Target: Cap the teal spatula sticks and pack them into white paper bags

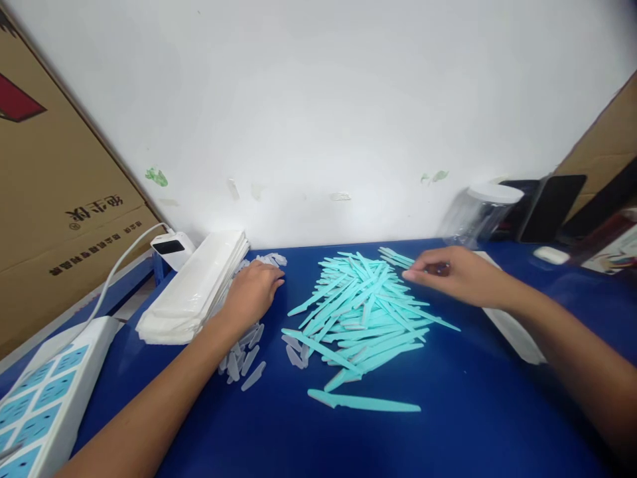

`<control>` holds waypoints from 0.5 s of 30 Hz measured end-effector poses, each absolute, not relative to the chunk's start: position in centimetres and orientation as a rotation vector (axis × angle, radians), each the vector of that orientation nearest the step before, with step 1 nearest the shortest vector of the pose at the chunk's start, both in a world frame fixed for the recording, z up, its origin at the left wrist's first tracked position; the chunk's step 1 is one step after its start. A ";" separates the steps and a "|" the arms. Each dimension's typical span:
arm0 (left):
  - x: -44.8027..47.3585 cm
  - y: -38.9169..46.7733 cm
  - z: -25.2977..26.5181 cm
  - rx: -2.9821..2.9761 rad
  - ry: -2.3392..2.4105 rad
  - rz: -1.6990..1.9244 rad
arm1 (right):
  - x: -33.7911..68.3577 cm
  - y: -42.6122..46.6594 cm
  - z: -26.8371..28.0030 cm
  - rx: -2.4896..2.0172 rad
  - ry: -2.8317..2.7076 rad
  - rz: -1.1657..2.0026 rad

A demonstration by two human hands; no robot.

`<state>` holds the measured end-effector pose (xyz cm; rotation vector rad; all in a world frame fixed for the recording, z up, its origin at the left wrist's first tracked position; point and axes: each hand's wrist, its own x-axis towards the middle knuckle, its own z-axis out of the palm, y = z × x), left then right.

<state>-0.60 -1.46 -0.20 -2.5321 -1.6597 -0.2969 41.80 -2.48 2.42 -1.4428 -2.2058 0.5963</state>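
A heap of turquoise eyebrow razors point(368, 312) lies in the middle of the blue table, with a single razor point(365, 402) apart in front. My left hand point(253, 292) is over the small translucent blade caps point(243, 352) left of the heap; its fingers are curled together and hide whatever is between them. Beyond the heap's right side, my right hand point(440, 272) has thumb and forefinger pinched. A few aligned razors point(395, 257) run behind its fingertips; whether the hand grips them cannot be made out. More caps point(294, 350) touch the heap's left edge.
A stack of white plastic sleeves point(196, 289) stands left of my left hand, beside a white device with a dark screen point(172, 247). A power strip point(50, 398) is at front left. One white strip point(515, 332) lies under my right forearm; a clear jar point(480, 212) stands behind.
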 end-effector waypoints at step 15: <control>-1.2 -1.1 -0.8 -2.420 -1.719 -0.354 | 39.3 -3.6 1.3 -1.481 -2.308 0.742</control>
